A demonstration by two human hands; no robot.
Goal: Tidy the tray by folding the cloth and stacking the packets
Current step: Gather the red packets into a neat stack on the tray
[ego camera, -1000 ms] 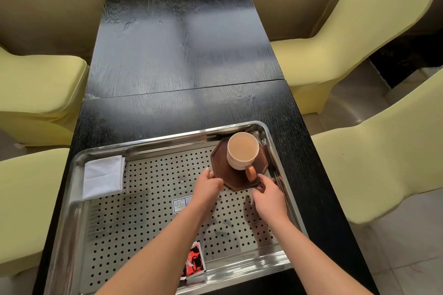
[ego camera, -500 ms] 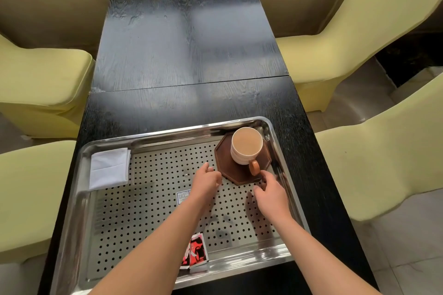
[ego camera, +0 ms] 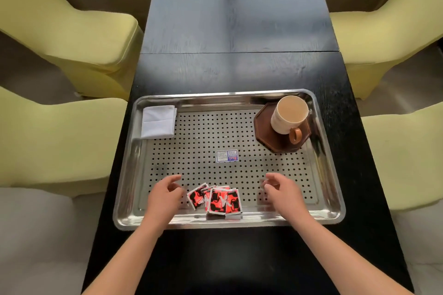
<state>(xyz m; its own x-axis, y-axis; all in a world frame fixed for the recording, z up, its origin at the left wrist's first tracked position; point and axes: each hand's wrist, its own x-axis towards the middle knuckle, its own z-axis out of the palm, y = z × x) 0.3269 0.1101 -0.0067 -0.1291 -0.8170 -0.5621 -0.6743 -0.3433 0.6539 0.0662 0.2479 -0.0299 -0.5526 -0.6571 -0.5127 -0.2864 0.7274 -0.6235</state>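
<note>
Hovering over the near part of the tray (ego camera: 239,222), the left hand (ego camera: 165,199) and right hand (ego camera: 285,195) flank the red-and-black packets (ego camera: 217,200). Both have loosely curled fingers that grip nothing. The packets lie fanned and overlapping, the fan's long axis running across from one hand toward the other. Its left end sits just beside the left fingertips, while bare tray separates its right end from the right fingertips, so the left hand looks nearer. The cloth (ego camera: 158,121), already folded, lies well beyond the left fingers.
</note>
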